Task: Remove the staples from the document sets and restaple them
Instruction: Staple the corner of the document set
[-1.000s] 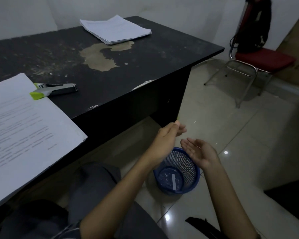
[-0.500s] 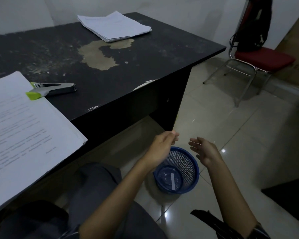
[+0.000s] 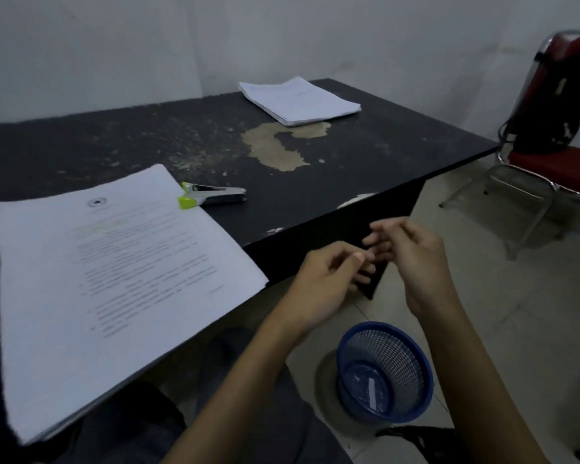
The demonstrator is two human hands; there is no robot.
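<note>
While both hands are held off the desk (image 3: 349, 169) edge above the blue bin (image 3: 384, 373), nothing is seen gripped: left hand (image 3: 322, 283) loosely curled, right hand (image 3: 412, 252) loosely curled, fingertips nearly touching; a pinched staple cannot be told. Near document set (image 3: 114, 283) is laid at 9 o'clock of the hands, stapler (image 3: 213, 195) at 11 o'clock, second stack (image 3: 298, 100) at 12. Staple disposal is judged done; next, stapler to be picked up and set restapled.
</note>
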